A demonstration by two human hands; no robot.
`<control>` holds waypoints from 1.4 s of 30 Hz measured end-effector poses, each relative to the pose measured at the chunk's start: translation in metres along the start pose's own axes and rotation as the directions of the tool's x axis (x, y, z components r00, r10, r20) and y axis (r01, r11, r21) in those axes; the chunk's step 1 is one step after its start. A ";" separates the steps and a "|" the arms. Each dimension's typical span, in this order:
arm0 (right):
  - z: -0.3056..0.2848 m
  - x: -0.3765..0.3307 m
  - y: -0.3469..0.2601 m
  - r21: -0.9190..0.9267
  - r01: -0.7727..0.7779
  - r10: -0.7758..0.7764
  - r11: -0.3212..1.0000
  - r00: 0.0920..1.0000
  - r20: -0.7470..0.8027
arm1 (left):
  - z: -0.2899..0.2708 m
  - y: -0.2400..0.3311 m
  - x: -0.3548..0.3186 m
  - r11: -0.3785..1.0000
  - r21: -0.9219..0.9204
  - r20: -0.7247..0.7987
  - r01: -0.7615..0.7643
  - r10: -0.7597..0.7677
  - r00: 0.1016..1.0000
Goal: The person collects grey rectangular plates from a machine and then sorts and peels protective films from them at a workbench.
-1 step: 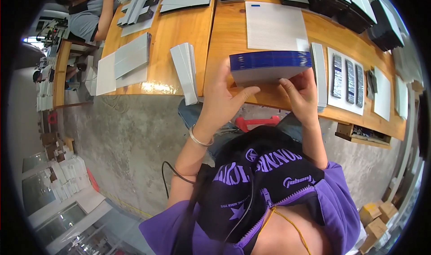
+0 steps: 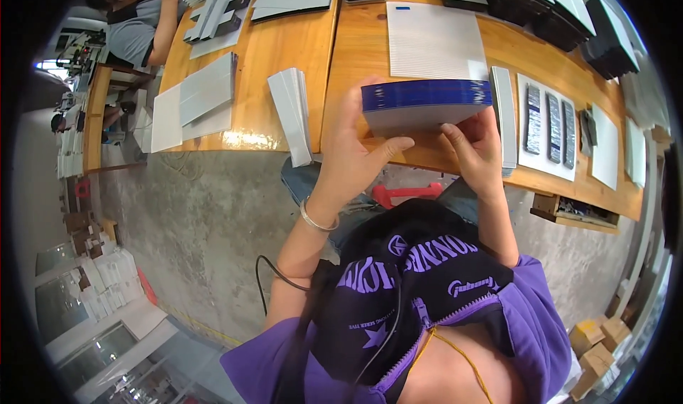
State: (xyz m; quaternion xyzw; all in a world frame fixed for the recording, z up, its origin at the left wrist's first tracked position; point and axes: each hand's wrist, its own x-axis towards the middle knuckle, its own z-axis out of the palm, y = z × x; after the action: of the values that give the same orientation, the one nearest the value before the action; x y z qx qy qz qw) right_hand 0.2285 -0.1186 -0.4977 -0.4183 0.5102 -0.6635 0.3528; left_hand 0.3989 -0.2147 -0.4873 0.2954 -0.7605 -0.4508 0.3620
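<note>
Between my two hands is a thick stack of sheets, its dark blue edge turned up toward me and a pale grey face below. My left hand grips its left end, with the thumb reaching along the near side. At the right end, my right hand is closed round the stack with its thumb on the pale face. The fingers behind the stack are mostly hidden. Just beyond it, on the table, lies a white lined sheet. A narrow stack of pale strips is close beside my right hand.
The wooden table holds a fan of pale strips, light sheets, and a board with three dark bars. Black stacks stand at the far right. Under the edge is a drawer. A co-worker sits far left.
</note>
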 end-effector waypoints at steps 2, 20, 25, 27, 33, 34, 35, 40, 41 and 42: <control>-0.001 0.000 -0.001 -0.018 -0.006 0.006 1.000 1.000 0.004 | 0.005 0.009 0.010 0.984 -0.168 -0.011 -0.055 0.054 0.998; 0.023 0.004 0.000 -0.318 0.380 -0.397 0.869 0.918 0.011 | 0.019 0.023 0.012 0.902 -0.426 -0.059 -0.071 0.051 0.997; 0.021 0.004 0.004 -0.350 0.325 -0.340 0.879 0.940 0.020 | 0.005 0.012 0.004 0.912 -0.396 0.040 0.106 -0.099 0.994; 0.021 0.004 0.004 -0.357 0.341 -0.360 0.870 0.933 0.015 | 0.000 0.011 0.006 0.990 -0.138 0.043 -0.023 0.029 0.999; 0.026 0.007 -0.002 -0.385 0.387 -0.427 0.838 0.904 -0.021 | 0.012 0.019 0.006 0.978 -0.192 0.038 -0.086 0.095 0.995; 0.025 0.006 -0.003 -0.391 0.364 -0.400 0.845 0.916 -0.012 | 0.011 0.016 0.006 0.978 -0.190 0.036 -0.086 0.095 0.995; 0.025 0.006 -0.002 -0.389 0.365 -0.400 0.846 0.916 -0.011 | 0.009 0.013 0.005 0.965 -0.261 0.065 -0.016 0.034 0.997; 0.022 0.002 -0.002 -0.334 0.269 -0.287 0.904 0.958 -0.005 | 0.005 0.016 0.005 0.934 -0.343 0.046 0.095 -0.085 0.995; 0.022 0.002 -0.001 -0.333 0.269 -0.288 0.904 0.958 -0.006 | 0.002 0.015 0.006 0.944 -0.313 0.069 0.102 -0.084 0.994; 0.022 0.002 0.000 -0.334 0.283 -0.304 0.899 0.953 -0.012 | 0.001 0.015 0.006 0.953 -0.283 0.092 0.107 -0.084 0.992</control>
State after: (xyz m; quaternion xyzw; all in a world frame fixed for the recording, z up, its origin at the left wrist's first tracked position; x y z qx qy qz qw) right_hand 0.2477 -0.1284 -0.4950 -0.5220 0.5556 -0.6276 0.1578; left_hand 0.3932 -0.2128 -0.4725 0.2583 -0.6852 -0.5849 0.3487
